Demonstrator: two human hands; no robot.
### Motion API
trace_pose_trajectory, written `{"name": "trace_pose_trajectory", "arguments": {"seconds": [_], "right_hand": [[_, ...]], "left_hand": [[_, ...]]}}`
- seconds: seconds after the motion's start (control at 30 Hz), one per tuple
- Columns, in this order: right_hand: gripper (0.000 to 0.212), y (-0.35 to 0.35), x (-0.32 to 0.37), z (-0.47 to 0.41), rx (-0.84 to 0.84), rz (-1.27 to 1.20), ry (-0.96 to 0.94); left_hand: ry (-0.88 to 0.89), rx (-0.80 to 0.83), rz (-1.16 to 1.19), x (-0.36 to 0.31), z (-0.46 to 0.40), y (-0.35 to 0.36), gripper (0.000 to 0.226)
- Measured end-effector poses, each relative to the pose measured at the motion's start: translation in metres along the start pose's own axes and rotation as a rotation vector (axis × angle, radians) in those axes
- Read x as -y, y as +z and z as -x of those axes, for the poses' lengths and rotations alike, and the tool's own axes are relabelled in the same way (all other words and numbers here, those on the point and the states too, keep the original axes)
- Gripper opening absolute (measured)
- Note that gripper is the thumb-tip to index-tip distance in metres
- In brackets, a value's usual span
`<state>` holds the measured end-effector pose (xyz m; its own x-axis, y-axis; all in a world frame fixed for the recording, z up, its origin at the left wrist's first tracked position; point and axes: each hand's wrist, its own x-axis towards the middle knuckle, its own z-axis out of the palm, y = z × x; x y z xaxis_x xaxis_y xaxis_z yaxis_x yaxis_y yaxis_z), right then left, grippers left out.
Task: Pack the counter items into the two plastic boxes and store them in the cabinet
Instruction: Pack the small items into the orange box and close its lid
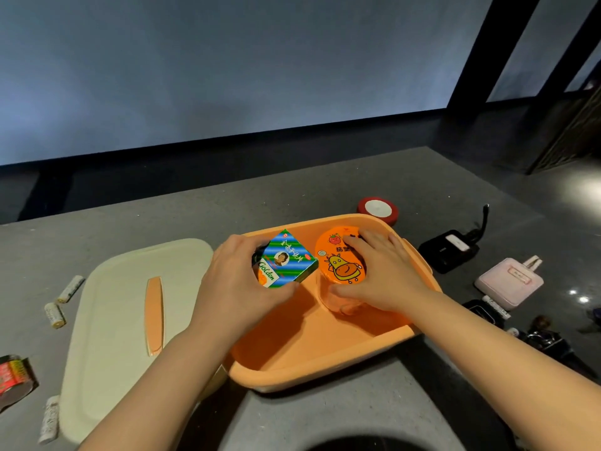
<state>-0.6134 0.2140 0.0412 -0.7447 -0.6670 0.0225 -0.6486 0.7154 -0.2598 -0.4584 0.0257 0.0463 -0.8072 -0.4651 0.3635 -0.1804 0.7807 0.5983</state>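
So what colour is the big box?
Orange, seen in the head view: the box.

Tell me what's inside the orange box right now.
The orange box holds a cup with an orange cartoon lid, gripped by the right hand. The left hand holds a green-blue carton there. Hands cover the floor beneath.

1. Dim room; cool, even glow off the far wall (227,76).
2. Glare spots on the right floor (579,296).
3. Wide-angle bending at edges.
4. Soft blur throughout; the left batteries (70,289) are smeared.

A grey stone counter (136,209) stands before a pale blue-grey wall (227,66).
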Motion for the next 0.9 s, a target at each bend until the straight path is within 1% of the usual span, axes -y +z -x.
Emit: {"name": "trace_pose_trajectory", "arguments": {"seconds": [0.2,0.33,0.4,0.5,0.57,0.63,0.73,0.8,0.9], "right_hand": [[0.098,0.006,-0.002,0.000,0.005,0.070,-0.003],[0.099,0.007,-0.002,0.000,0.010,0.067,-0.006],[0.100,0.007,-0.003,0.001,0.011,0.051,-0.009],[0.100,0.007,-0.003,0.001,0.004,0.050,-0.013],[0.099,0.008,-0.002,0.001,0.000,0.044,-0.011],[0.098,0.009,-0.002,0.000,-0.001,0.034,-0.010],[0.099,0.011,-0.003,-0.002,-0.005,0.026,-0.011],[0.099,0.012,-0.003,-0.002,-0.023,0.015,-0.011],[0.099,0.014,-0.004,-0.002,-0.047,-0.015,-0.014]], "left_hand": [[0.011,0.017,-0.003,0.001,0.000,0.005,0.072],[0.031,0.061,-0.073,0.002,0.001,0.005,0.074],[0.103,0.146,-0.171,0.002,-0.006,0.001,0.073],[0.228,0.366,-0.416,0.000,-0.028,-0.007,0.072],[0.266,0.502,-0.547,-0.002,-0.040,-0.005,0.070],[0.271,0.608,-0.620,-0.001,-0.047,0.006,0.069],[0.248,0.692,-0.643,0.004,-0.052,0.026,0.070],[0.225,0.713,-0.610,0.008,-0.053,0.038,0.070],[0.238,0.729,-0.601,0.013,-0.053,0.051,0.069]]}}
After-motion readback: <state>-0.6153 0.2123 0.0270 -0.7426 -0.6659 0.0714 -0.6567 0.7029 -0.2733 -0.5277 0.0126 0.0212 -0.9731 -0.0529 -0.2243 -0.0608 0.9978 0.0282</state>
